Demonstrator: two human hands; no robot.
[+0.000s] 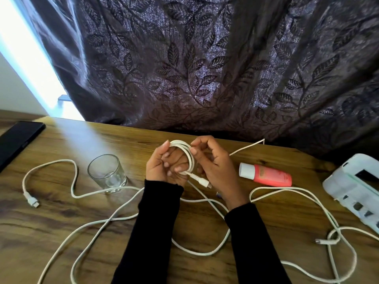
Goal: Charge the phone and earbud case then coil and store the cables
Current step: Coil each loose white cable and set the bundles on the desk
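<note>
Above the middle of the wooden table (61, 218), my left hand (162, 167) holds a small coil of white cable (189, 154) looped round its fingers. My right hand (215, 160) pinches the coil's top with thumb and fingertips. The cable's plug end (204, 183) sticks out below the coil. A free strand runs from my right hand toward the table's far edge (248, 147). A second white cable (102, 222) lies loose across the table, one plug (31, 200) at the left. A black phone (16, 142) lies at the far left.
An empty glass tumbler (106, 174) stands left of my hands. A pink bottle with a white cap (266, 174) lies on its side at the right. A white power strip (354, 193) sits at the right edge, another plug (326, 241) near it. A dark leaf-patterned curtain (205, 68) hangs behind.
</note>
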